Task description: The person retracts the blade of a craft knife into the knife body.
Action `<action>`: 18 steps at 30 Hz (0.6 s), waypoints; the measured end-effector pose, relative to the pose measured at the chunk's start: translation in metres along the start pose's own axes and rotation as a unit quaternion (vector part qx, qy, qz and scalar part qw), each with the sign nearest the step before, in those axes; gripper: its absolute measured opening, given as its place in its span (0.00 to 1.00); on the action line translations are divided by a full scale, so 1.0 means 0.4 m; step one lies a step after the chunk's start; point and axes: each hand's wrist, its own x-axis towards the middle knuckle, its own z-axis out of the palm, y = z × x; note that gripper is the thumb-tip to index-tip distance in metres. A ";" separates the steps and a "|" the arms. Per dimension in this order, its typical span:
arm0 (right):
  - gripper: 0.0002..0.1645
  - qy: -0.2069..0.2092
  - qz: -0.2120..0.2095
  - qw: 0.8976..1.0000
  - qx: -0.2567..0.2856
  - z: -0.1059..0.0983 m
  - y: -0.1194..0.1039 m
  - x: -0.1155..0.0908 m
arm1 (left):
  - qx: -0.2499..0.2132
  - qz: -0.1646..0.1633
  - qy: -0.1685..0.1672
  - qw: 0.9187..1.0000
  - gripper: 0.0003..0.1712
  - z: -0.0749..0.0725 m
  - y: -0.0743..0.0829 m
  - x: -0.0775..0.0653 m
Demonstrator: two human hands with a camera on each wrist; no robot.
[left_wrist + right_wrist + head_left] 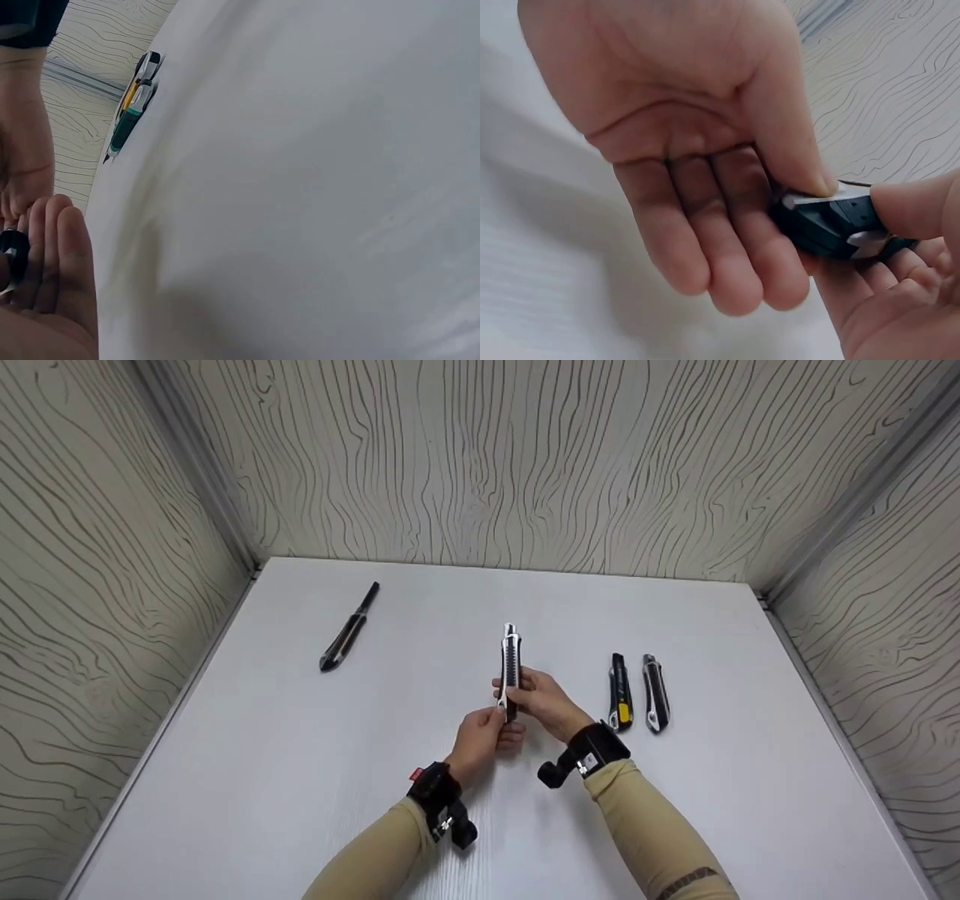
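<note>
A silver and black utility knife (511, 660) is held over the middle of the white table, its narrow metal end pointing away from me. My left hand (480, 739) pinches its near end between thumb and fingers. Higher up the handle, my right hand (551, 705) grips it from the right side, thumb on top. In the right wrist view the knife's dark butt end (832, 225) sits between both thumbs and the fingers beneath. Only a small dark part of the knife (13, 255) shows in the left wrist view.
On the white table (300, 780), a black and yellow utility knife (620, 694) and a silver and dark one (656, 694) lie side by side at the right. Another dark utility knife (349, 630) lies at the far left. Wood-patterned panels (480, 457) enclose the back and sides.
</note>
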 end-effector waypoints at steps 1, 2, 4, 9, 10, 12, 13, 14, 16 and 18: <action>0.30 -0.002 -0.001 1.000 -0.011 -0.003 0.000 0.000 | -0.001 -0.001 -0.002 1.000 0.22 -0.001 0.000 -0.001; 0.28 -0.002 -0.002 1.000 -0.021 -0.005 -0.001 0.000 | -0.003 -0.001 -0.004 1.000 0.22 -0.002 0.002 -0.002; 0.26 0.000 -0.003 0.999 -0.044 -0.011 -0.004 -0.001 | -0.011 -0.005 -0.010 1.000 0.22 -0.001 0.003 -0.003; 0.22 0.020 0.003 0.996 -0.085 -0.024 -0.011 -0.007 | -0.017 -0.007 -0.023 1.000 0.22 0.011 -0.001 -0.001; 0.22 0.025 0.007 0.996 -0.088 -0.026 -0.012 -0.009 | -0.018 -0.008 -0.024 1.000 0.22 0.014 -0.002 -0.001; 0.22 0.035 0.013 0.994 -0.098 -0.030 -0.013 -0.013 | -0.021 -0.012 -0.025 0.999 0.21 0.020 -0.005 -0.001; 0.22 0.041 0.017 0.994 -0.103 -0.032 -0.013 -0.015 | -0.021 -0.013 -0.026 0.999 0.21 0.023 -0.007 -0.001; 0.23 0.045 0.018 0.993 -0.112 -0.035 -0.012 -0.017 | -0.019 -0.016 -0.025 0.999 0.21 0.027 -0.008 -0.002; 0.25 0.049 0.020 0.990 -0.128 -0.042 -0.007 -0.021 | -0.017 -0.022 -0.024 0.999 0.21 0.033 -0.011 -0.002; 0.28 0.050 0.025 0.989 -0.137 -0.049 -0.003 -0.024 | -0.009 -0.026 -0.022 0.999 0.20 0.039 -0.012 -0.002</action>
